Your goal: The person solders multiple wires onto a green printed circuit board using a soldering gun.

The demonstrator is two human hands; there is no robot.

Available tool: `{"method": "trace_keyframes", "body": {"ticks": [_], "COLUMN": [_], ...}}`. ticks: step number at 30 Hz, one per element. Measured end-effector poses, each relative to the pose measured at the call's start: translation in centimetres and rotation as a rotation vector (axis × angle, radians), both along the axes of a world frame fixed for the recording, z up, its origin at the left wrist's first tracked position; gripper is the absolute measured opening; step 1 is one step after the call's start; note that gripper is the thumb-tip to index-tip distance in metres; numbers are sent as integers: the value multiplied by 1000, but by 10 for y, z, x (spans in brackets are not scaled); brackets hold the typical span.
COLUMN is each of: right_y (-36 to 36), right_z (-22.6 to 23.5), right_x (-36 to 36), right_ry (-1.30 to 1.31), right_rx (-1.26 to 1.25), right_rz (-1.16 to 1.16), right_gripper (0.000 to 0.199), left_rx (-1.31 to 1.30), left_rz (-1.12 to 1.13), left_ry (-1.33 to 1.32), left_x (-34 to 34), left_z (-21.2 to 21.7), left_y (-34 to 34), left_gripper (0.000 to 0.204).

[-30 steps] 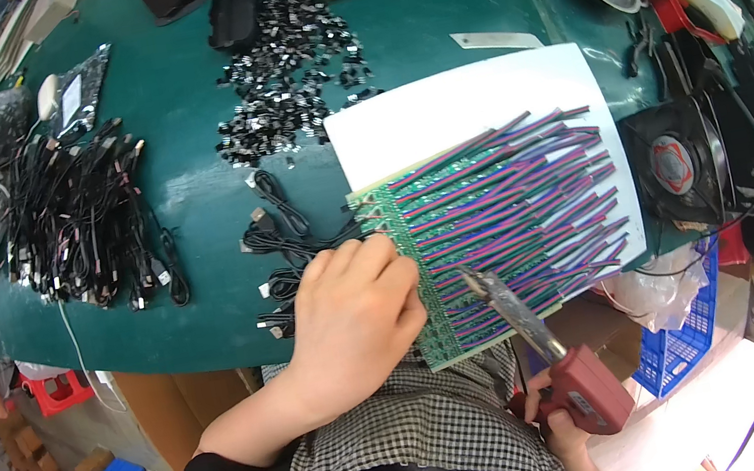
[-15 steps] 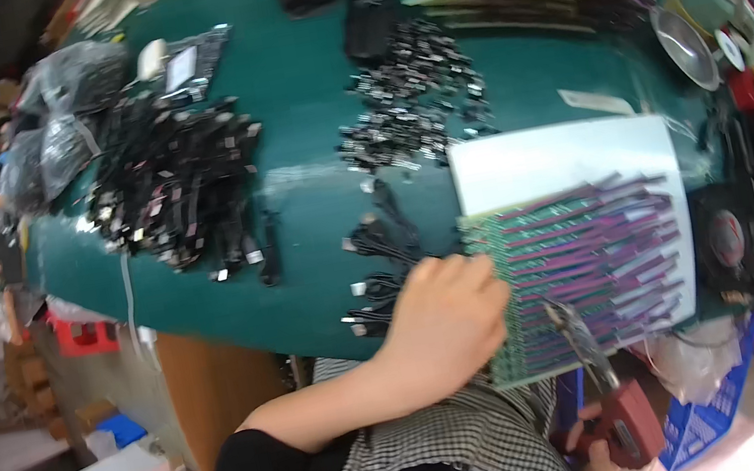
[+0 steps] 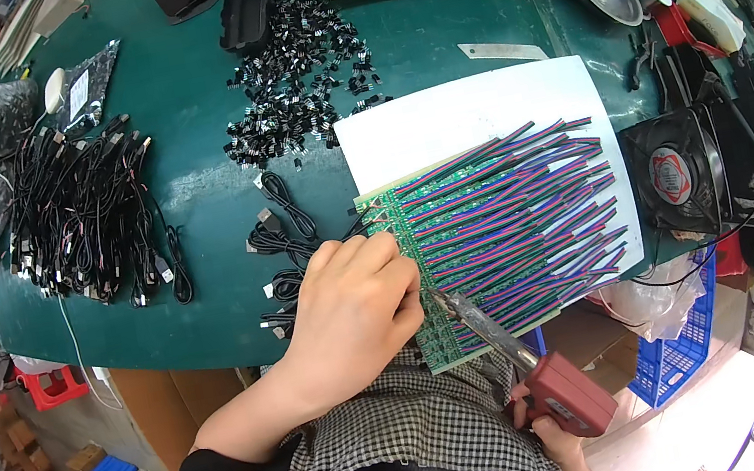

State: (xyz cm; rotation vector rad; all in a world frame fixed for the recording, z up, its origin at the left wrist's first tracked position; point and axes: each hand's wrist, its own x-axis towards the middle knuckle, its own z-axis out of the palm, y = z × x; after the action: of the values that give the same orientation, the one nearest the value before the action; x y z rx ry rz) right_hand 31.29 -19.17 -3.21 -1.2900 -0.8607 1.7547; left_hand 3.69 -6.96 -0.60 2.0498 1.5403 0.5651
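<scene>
Under the left hand [image 3: 354,305] lies a green circuit board [image 3: 443,325] covered with rows of coloured wires [image 3: 516,221]; the fingers are curled and pinched down at the board's left edge, on something too small to make out. Just right of that hand, the right hand [image 3: 543,423] grips the red handle of a soldering iron [image 3: 520,361], its tip touching the board beside the left fingers. Beyond the left hand are black cables [image 3: 282,242], and farther off a heap of small black parts [image 3: 294,79]. Right of the board stands a black fan [image 3: 675,178].
</scene>
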Motion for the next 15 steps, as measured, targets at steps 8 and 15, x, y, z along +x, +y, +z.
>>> {"method": "trace_keyframes", "body": {"ticks": [8, 15], "right_y": [0, -2], "right_z": [-5, -11], "right_x": [0, 4], "right_ry": [17, -44], "right_rx": [-26, 13], "right_rz": [31, 87], "right_gripper": [69, 68], "left_rx": [6, -14], "left_rz": [-18, -39], "left_ry": [5, 36], "left_x": [-2, -3], "left_z": [1, 5], "left_y": [2, 4], "left_gripper": [14, 12]}}
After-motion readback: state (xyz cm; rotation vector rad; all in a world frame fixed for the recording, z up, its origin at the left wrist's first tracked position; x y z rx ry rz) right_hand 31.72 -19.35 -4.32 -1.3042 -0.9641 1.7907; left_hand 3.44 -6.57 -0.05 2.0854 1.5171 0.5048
